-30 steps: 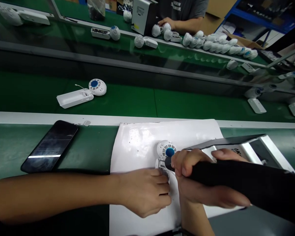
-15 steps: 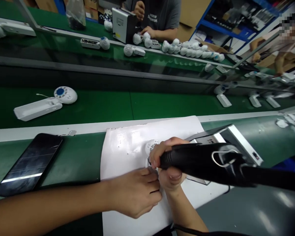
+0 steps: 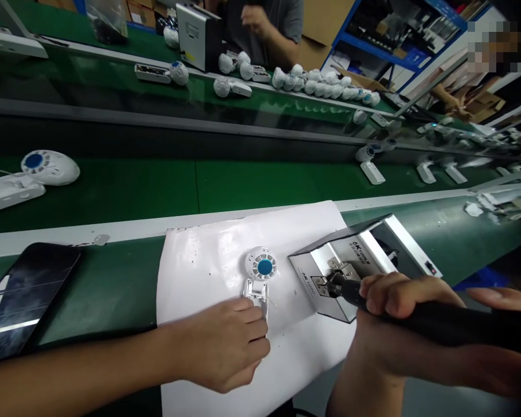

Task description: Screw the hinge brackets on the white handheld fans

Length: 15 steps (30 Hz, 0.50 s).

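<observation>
- Fan housing (image 3: 260, 265), white with a blue hub, lies mid-sheet on the white sheet (image 3: 204, 272).
- Your left hand (image 3: 221, 347), fingers pressed together, holds the white base piece (image 3: 256, 292) steady just below it.
- Your right hand (image 3: 399, 330) wraps a black electric screwdriver (image 3: 429, 315), its tip at the silver screw feeder (image 3: 342, 272).

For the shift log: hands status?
Left hand on white plastic housing, by blue-centred white fan. Right hand gripping black electric screwdriver, tip at silver metal screw feeder. Nothing blocking.
</observation>
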{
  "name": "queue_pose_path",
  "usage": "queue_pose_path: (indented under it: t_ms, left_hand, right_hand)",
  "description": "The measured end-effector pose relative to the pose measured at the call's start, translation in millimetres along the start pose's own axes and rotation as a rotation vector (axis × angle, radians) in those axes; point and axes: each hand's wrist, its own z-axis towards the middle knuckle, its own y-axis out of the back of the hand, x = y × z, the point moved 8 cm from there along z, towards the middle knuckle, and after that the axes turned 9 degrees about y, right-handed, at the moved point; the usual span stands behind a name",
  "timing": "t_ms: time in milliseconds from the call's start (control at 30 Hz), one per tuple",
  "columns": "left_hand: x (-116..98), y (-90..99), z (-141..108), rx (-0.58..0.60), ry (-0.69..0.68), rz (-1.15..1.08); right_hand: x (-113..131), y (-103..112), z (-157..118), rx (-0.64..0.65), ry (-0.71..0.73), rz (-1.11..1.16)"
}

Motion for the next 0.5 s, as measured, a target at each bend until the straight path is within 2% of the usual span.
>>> queue_pose_path:
  t_ms: [100,233,367,500]
  left_hand:
    - [0,-1.0,1,0.012,-0.003,-0.004]
    - [1,-2.6,2,0.019,-0.002,0.002]
    - [1,-2.9,2,-0.005,-0.012,0.017]
    - [1,-1.4,2,-0.046,-0.022,0.031]
  right_hand:
    - [5,-7,-11,0.06,-0.05,0.098]
    - [9,-43,-30,0.2,-0.224,0.336]
    - [10,-80,-37,0.237,-0.224,0.458]
    - [-2,-94,-43,0.254,-0.211,0.483]
